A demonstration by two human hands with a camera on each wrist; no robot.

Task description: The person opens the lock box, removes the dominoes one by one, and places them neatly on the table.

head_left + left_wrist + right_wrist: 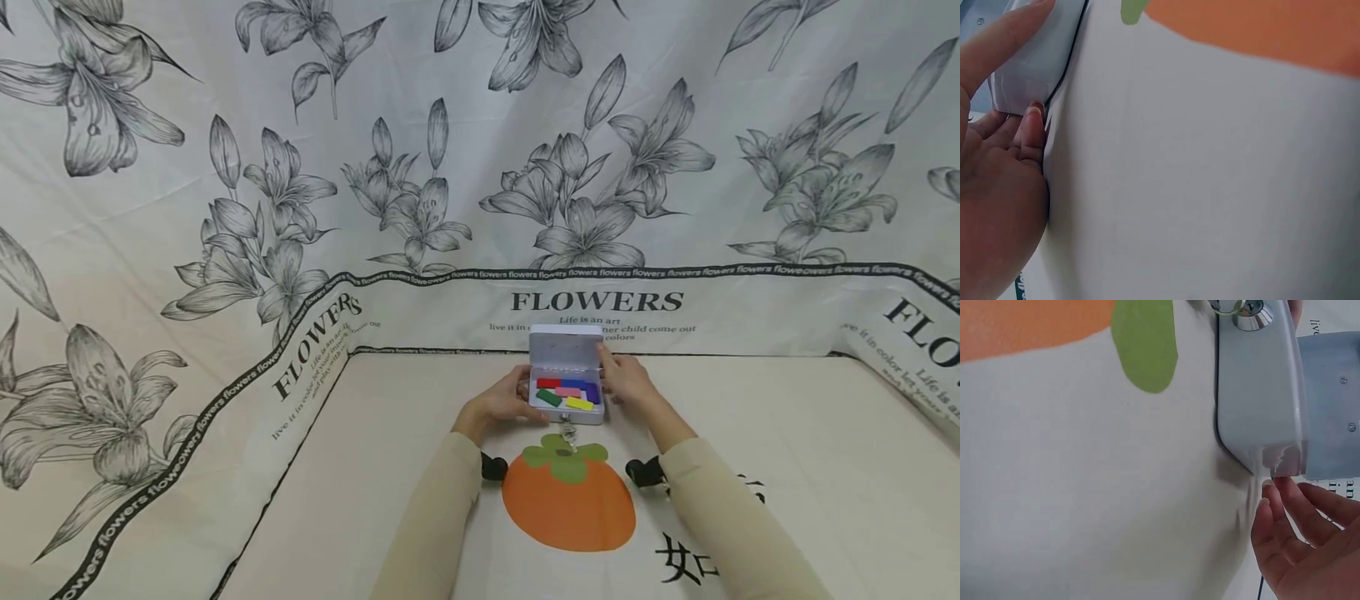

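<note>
A small white lockable cash box (546,412) stands on the cloth with its lid (566,350) raised. Inside lie several flat coloured pieces, among them a red piece (548,383), a green piece (549,398), a pink piece (567,392) and a yellow piece (579,403). Keys (568,434) hang from the front lock (1252,317). My left hand (498,400) grips the box's left side, thumb along the front wall, fingers at the side. At the right side, my right hand (628,383) touches box and lid edge with loosely extended fingers.
The box stands near the back edge of a pale cloth (405,467). A printed orange persimmon (567,508) and black lettering (684,557) mark the cloth in front. Flower-patterned fabric (420,308) rises behind and at both sides. Black wrist devices (493,467) show by both sleeves.
</note>
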